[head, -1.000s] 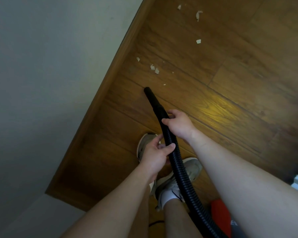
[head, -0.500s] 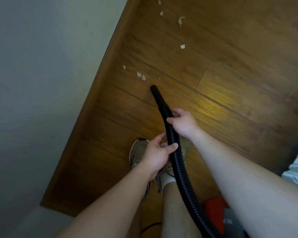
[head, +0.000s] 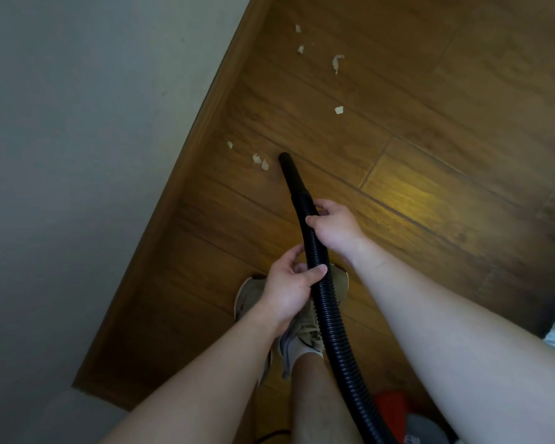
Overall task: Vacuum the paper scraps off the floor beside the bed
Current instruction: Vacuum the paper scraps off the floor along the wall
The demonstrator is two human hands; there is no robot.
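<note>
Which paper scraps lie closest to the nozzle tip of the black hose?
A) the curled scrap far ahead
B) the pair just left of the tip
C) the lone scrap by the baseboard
B: the two scraps lie right beside the nozzle tip of the hose; the others lie farther off.

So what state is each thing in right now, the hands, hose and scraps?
Hose: held in both hands.
Nozzle: tip just beside two scraps.
Paper scraps: loose on the floor.
Left hand: grips the hose.
Right hand: grips the hose nearer the nozzle.
</note>
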